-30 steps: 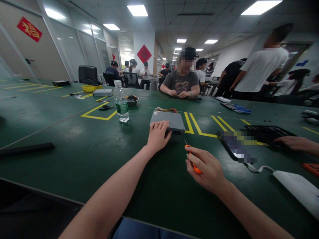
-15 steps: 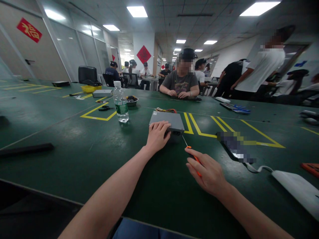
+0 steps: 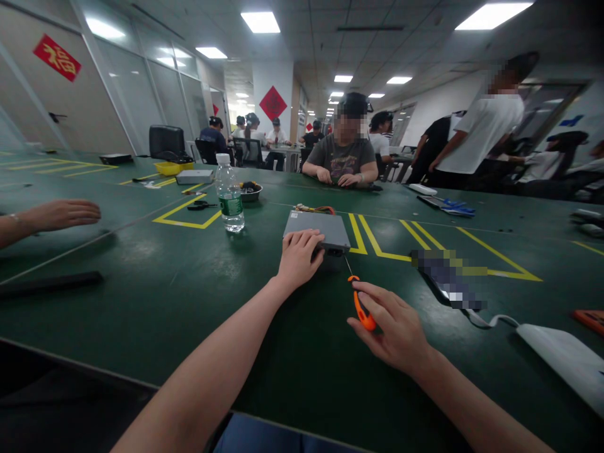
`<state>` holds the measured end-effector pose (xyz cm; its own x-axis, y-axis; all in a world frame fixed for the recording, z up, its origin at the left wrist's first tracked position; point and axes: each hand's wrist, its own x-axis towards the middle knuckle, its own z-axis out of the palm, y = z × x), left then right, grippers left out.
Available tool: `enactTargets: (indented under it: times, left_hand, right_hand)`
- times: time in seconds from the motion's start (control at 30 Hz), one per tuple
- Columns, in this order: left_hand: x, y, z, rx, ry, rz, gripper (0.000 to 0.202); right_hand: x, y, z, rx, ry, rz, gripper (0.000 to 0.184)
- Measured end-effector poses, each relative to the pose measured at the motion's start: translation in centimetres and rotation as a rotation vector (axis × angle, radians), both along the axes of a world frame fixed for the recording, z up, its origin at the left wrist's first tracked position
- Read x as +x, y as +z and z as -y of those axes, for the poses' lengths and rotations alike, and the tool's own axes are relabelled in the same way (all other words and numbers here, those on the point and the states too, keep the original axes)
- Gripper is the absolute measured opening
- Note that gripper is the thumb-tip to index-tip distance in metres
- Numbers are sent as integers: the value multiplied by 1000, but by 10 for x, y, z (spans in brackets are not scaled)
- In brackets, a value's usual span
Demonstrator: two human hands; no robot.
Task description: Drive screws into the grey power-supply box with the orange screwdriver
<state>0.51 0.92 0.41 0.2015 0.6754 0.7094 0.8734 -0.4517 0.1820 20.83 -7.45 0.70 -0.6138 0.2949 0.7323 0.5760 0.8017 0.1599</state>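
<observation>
A grey metal computer power supply (image 3: 325, 228) lies on the green table in front of me, its cables bunched at the far side. My left hand (image 3: 302, 255) grips its near left edge, fingers over the top and the thumb at the near side. Beside the near right corner, my right hand (image 3: 391, 321) has its fingers on the orange and black handle of a screwdriver (image 3: 364, 311); the thumb stands away from the handle. The thin shaft points up to that corner of the case. Whether its tip sits in a screw is too small to tell.
A water bottle (image 3: 230, 201) stands left of the power supply, near a metal bowl (image 3: 251, 192). A phone (image 3: 441, 283) with a cable and a white device (image 3: 561, 358) lie right. Another person's hand (image 3: 66, 214) reaches over the table at left; someone sits opposite.
My right hand's fingers have loosened and shifted along the screwdriver, showing more of the handle, which stands steeper. My left hand and the power supply stay put. Another person's hand has appeared at left.
</observation>
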Motion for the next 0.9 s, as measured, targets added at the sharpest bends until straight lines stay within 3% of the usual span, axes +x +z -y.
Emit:
enactTargets:
  times: [0.1, 0.3, 0.63, 0.8, 0.9]
  left_hand:
    - [0, 0, 0, 2, -2, -1, 24]
    - [0, -1, -1, 14, -3, 0, 24]
    - [0, -1, 0, 13, -6, -4, 24]
    - [0, -1, -1, 11, -5, -7, 24]
    - [0, -1, -1, 9, -1, -12, 25]
  right_hand:
    - [-1, -2, 1, -51, 17, 7, 22]
    - [-3, 1, 6, -156, 27, 112, 32]
    - [-3, -2, 0, -97, 71, -10, 24]
    - [-4, 0, 3, -162, 60, 90, 34]
    - [-4, 1, 4, -113, 61, 156, 32]
